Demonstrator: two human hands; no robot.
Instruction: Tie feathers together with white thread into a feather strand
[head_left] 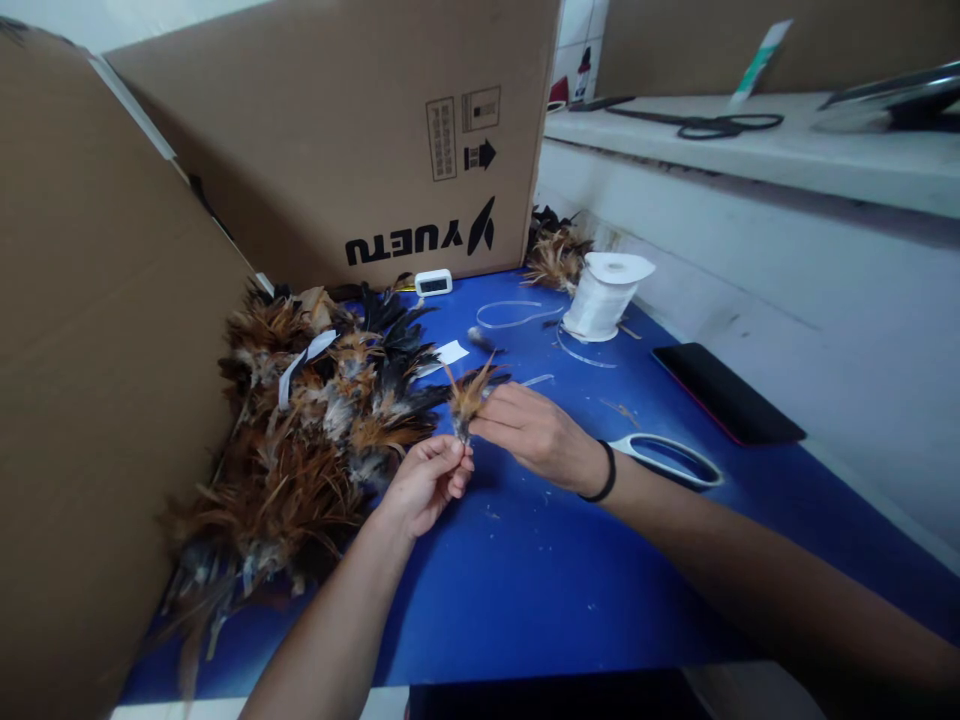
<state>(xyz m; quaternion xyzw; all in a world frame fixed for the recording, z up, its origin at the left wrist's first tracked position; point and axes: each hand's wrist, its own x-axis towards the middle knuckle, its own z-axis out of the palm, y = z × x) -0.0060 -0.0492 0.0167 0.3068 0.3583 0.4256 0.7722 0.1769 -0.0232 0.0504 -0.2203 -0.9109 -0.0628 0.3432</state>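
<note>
Over the tabletop [525,590], the left hand [429,480] is clamping a seemingly unfinished feather bunch [466,398], the right hand [534,432] adjoining, its grip indiscernible, while gathered feathers [289,480] are lining the left edge.

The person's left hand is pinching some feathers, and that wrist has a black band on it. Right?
Not quite: in the head view, the black band is on the wrist of the right hand. The left hand is indeed pinching some feathers.
</note>
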